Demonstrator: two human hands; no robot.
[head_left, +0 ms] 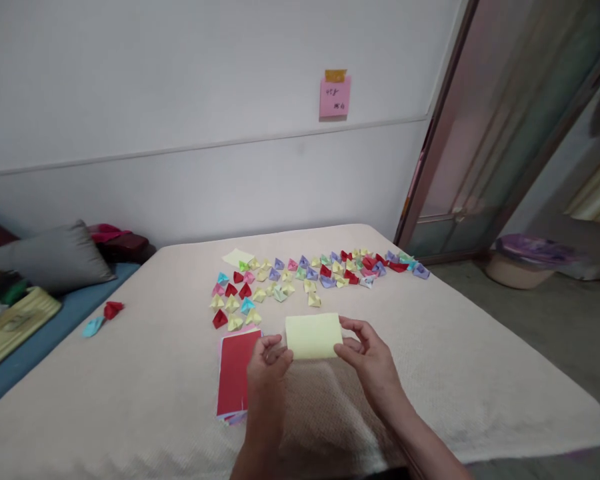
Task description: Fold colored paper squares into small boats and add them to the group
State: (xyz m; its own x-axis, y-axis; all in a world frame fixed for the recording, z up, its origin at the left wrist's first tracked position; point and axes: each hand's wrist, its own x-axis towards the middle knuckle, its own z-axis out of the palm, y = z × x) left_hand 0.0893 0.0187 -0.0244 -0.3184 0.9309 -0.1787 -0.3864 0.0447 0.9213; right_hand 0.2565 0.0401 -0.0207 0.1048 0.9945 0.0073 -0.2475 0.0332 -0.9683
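Note:
A pale yellow sheet of paper (313, 335), rectangular and seemingly folded, is held up above the table between both hands. My left hand (270, 367) pinches its lower left corner with thumb and fingers. At the right edge, my right hand (367, 350) grips the sheet, thumb in front and fingers behind. A stack of coloured paper (235, 373) with a red sheet on top lies beside my left hand, which partly covers it. Beyond the hands stand many small folded paper shapes (280, 292) in yellow, red, purple, blue, green and pink.
A cream cloth covers the table (455, 360). Two more folded pieces, one red (113, 310) and one light blue (93, 326), sit apart at the left. A loose pale sheet (236, 257) lies near the back. The wall carries a pink note (335, 97). A grey cushion (55, 257) rests at left.

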